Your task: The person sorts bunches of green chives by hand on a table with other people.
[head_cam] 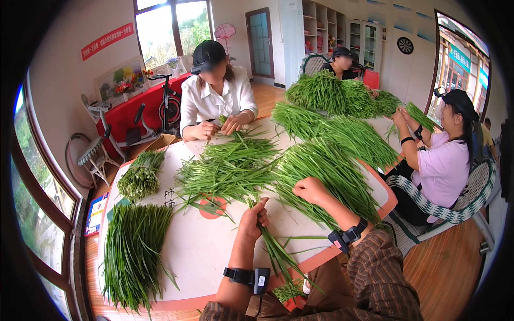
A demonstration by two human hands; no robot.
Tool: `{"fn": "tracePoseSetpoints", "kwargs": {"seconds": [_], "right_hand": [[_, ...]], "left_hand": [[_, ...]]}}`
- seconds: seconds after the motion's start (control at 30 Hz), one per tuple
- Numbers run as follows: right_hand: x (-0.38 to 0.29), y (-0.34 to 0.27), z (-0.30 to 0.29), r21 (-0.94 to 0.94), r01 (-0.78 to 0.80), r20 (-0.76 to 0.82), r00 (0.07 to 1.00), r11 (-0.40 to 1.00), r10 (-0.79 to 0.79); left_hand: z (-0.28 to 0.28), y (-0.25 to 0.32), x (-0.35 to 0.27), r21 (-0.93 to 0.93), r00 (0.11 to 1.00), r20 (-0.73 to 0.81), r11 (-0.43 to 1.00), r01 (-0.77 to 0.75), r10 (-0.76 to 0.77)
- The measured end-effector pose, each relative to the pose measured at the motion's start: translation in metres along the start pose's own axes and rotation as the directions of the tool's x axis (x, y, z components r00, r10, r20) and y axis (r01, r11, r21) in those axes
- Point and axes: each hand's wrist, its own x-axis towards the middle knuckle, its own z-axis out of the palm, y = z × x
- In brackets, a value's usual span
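My left hand (pixel 253 218) is closed round a small bunch of garlic chives (pixel 277 252), whose cut ends stick up above the fist and whose leaves hang past the table's near edge. My right hand (pixel 312 190) is over the left side of a large pile of chives (pixel 333 176), its fingertips pinched together; whether a stalk is between them cannot be told. A looser heap of chives (pixel 229 168) lies beyond my left hand. At the left are a neat stack of long chives (pixel 134 248) and a tied bundle (pixel 138 178).
The white table (pixel 192 257) has an orange rim. Across it a person in a white shirt (pixel 219 96) handles chives; another person sits behind tall piles (pixel 321 92). At the right a person in a pink shirt (pixel 443 164) holds up chives, seated in a woven chair (pixel 461 208). Green scraps (pixel 289 291) lie below the near edge.
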Motion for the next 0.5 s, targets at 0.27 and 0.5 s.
{"fn": "tracePoseSetpoints", "kwargs": {"seconds": [0.27, 0.5], "right_hand": [[-0.002, -0.012, 0.005, 0.611, -0.156, 0.268, 0.963, 0.776, -0.018], [-0.012, -0.041, 0.029, 0.606, -0.135, 0.291, 0.955, 0.784, -0.061]], "left_hand": [[0.009, 0.003, -0.005, 0.001, 0.996, 0.083, 1.0, -0.01, 0.01], [0.011, 0.001, -0.004, 0.035, 0.997, 0.068, 0.999, -0.038, 0.035]]}}
